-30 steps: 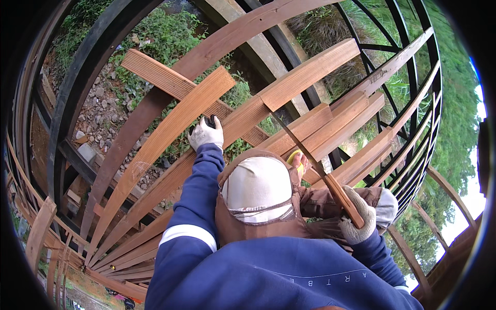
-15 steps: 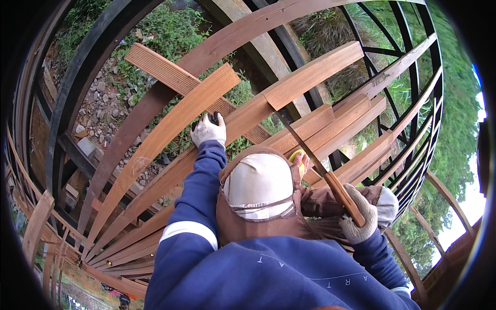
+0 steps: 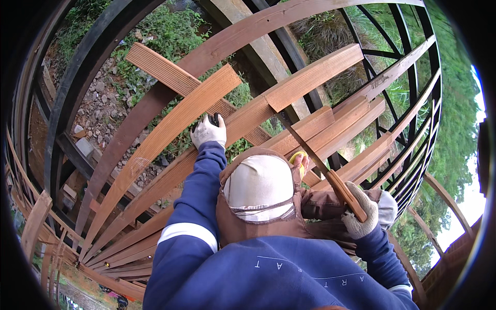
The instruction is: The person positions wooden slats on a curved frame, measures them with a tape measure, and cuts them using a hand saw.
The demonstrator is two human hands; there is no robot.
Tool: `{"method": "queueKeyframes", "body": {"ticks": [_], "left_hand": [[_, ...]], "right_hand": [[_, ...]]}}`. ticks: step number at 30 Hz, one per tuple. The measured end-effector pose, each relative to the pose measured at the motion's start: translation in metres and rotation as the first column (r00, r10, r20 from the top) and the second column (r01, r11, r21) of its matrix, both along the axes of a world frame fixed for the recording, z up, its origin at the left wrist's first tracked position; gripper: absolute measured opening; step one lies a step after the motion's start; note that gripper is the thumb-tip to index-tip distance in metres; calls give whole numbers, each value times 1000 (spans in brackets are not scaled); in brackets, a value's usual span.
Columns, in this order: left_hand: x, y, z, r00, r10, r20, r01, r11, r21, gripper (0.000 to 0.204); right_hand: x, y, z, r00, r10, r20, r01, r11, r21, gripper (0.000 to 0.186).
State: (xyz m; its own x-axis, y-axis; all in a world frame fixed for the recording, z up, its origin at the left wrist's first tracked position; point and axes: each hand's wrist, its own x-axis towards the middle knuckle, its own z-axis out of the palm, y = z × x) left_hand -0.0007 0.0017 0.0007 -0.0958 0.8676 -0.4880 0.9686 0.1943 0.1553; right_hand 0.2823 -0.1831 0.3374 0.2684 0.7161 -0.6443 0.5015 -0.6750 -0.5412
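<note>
My right hand (image 3: 363,211), in a pale knit work glove, is wrapped around the wooden handle of a handsaw (image 3: 306,146). Its long, narrow dark blade slants up and left to a cut line across a reddish-brown grooved plank (image 3: 247,118). Left of the cut, my left hand (image 3: 208,130) grips the edge of this plank. That glove is whitish with dark fingertips, and its fingers are bent. The far piece of the plank (image 3: 320,75) continues past the cut line. Below the plank is my knee (image 3: 260,188) in brown trousers with a white patch.
A curved plank (image 3: 170,139) runs left of my left hand, over a crossing grooved board (image 3: 160,67). Shorter boards (image 3: 338,126) lie right of the blade. Dark metal framing (image 3: 64,103) surrounds rubble and plants below. Beside the blade are bare toes or fingers (image 3: 300,161) with something yellow.
My right hand and the saw handle have shifted very slightly up and right. My left hand keeps its place on the plank.
</note>
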Motion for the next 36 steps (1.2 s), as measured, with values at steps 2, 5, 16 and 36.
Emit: {"method": "queueKeyframes", "body": {"ticks": [2, 5, 16, 36], "left_hand": [[5, 4, -4, 1000, 9, 2, -9, 999, 44, 44], [20, 9, 4, 999, -40, 2, 40, 999, 23, 43], [4, 3, -1, 1000, -8, -15, 8, 1000, 11, 44], [18, 7, 3, 1000, -22, -5, 22, 999, 26, 44]], "right_hand": [[-2, 8, -18, 1000, 18, 24, -18, 999, 33, 61], [-7, 67, -157, 995, -90, -44, 96, 979, 180, 49], [-4, 13, -2, 999, 29, 43, -32, 997, 71, 57], [-18, 73, -169, 999, -49, -14, 51, 953, 297, 53]]}}
